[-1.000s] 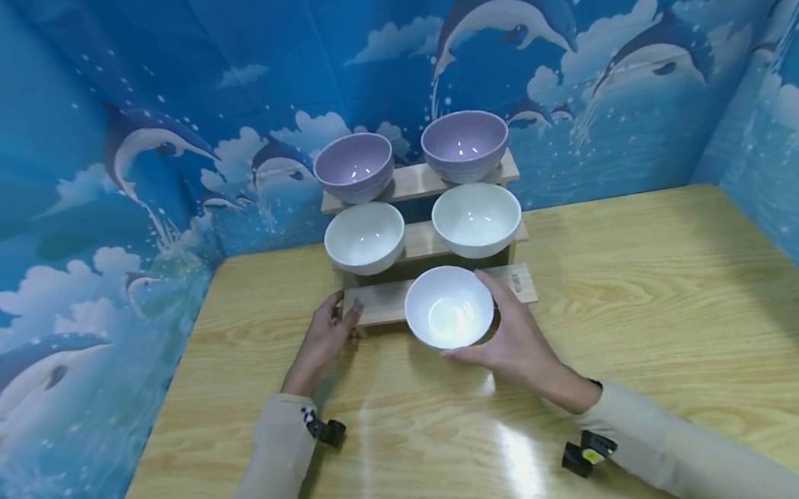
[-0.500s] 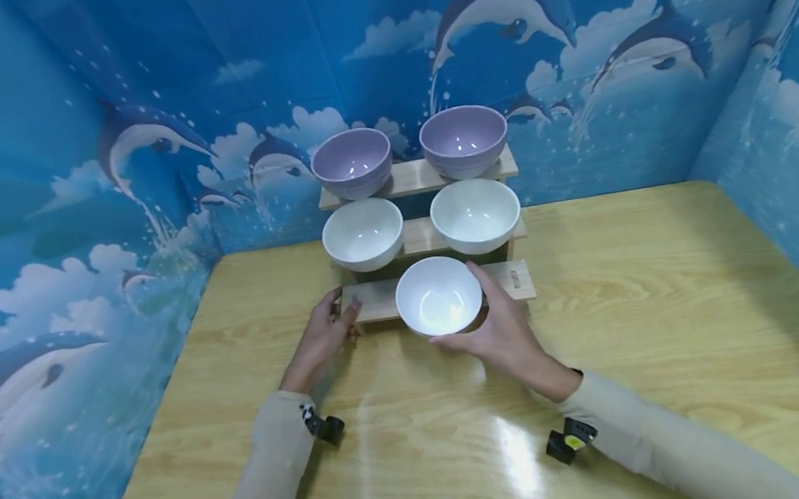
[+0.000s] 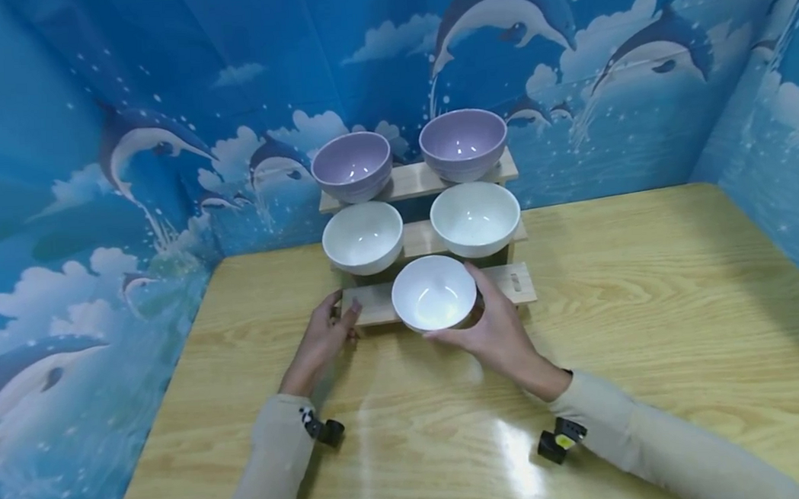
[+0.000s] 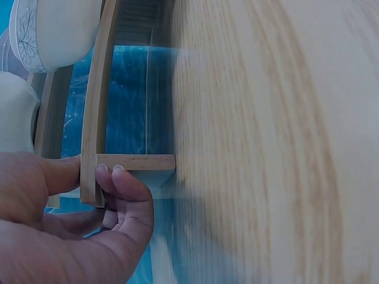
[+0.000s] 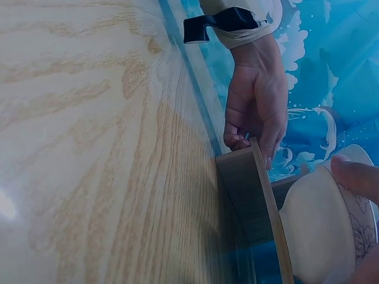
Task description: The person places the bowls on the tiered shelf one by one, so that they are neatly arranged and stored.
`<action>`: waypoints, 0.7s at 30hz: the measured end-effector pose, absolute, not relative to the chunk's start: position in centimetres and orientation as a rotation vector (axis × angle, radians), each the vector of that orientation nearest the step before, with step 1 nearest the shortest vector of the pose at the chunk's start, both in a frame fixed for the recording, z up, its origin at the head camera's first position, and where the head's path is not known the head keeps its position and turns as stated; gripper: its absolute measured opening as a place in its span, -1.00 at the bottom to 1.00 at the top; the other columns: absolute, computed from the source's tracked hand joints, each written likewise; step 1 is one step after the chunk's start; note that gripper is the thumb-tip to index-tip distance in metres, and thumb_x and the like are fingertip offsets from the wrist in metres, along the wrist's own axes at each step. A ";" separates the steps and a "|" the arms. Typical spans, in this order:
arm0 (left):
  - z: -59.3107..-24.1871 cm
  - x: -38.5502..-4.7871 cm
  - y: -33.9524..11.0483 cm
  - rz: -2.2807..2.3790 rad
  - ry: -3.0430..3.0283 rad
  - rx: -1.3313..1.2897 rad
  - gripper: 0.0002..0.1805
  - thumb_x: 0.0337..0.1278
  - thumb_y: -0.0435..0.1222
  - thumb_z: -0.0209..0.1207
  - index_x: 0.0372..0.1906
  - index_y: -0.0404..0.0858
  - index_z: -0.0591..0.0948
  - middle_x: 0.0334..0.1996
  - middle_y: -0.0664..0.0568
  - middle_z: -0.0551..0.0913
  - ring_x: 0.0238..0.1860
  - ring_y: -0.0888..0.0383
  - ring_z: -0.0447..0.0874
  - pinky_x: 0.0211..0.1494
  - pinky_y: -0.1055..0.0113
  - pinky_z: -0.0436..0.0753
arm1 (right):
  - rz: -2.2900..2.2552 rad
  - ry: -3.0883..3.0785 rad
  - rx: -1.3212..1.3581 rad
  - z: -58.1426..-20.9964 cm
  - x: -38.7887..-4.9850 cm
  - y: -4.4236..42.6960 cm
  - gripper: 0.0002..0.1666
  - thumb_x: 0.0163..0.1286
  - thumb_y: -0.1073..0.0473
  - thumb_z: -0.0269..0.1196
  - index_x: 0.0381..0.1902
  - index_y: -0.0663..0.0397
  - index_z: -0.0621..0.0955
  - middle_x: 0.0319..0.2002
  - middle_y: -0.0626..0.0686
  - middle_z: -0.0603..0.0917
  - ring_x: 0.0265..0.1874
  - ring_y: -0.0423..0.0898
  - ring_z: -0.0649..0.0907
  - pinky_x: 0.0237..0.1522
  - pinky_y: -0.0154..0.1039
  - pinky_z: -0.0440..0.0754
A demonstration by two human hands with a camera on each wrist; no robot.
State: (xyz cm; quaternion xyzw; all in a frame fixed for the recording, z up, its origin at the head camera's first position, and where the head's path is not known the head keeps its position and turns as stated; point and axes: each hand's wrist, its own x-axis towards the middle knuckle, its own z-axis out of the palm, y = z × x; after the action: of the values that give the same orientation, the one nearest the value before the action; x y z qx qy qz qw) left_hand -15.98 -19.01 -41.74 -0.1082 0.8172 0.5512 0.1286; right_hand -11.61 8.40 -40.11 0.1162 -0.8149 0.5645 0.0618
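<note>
A three-step wooden rack [image 3: 375, 306] stands near the back of the table. My left hand [image 3: 321, 338] grips the left end of its lowest board; in the left wrist view the thumb lies on top and the fingers [image 4: 127, 195] curl beneath. My right hand [image 3: 504, 335] holds a white bowl [image 3: 433, 293] by its right side, thumb toward me, over the lowest board. In the right wrist view this bowl [image 5: 317, 219] has a floral band, and its foot is at the board; whether it bears weight there I cannot tell.
Two white bowls, left [image 3: 363, 239] and right [image 3: 476, 220], stand on the middle step. Above them, two purple bowls, left [image 3: 352, 167] and right [image 3: 464, 145], occupy the top step. A blue dolphin-print cloth [image 3: 258, 75] rises behind the wooden table [image 3: 650, 303].
My right hand has brought the white bowl leftward and slightly back along the lowest board, slowing over the last half second. My left hand keeps its grip on the rack's end.
</note>
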 end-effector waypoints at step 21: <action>-41.3 -15.3 -19.0 1.316 2.632 -0.346 -0.18 0.46 0.11 0.08 0.59 -0.23 0.15 0.27 -0.22 0.46 0.12 -0.07 0.57 0.15 0.04 0.62 | 1.806 -2.410 0.387 -39.9 -11.3 9.2 0.37 -0.09 -0.03 0.69 0.59 -0.08 0.16 0.42 0.05 0.36 0.34 0.02 0.46 0.25 0.01 0.54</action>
State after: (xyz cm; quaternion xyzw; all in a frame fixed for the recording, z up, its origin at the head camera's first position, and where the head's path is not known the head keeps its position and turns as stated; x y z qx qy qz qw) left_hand -15.26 -18.96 -41.34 -0.1162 0.8848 0.4423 0.0895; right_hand -11.30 9.16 -39.91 0.1274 -0.7926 0.5940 0.0523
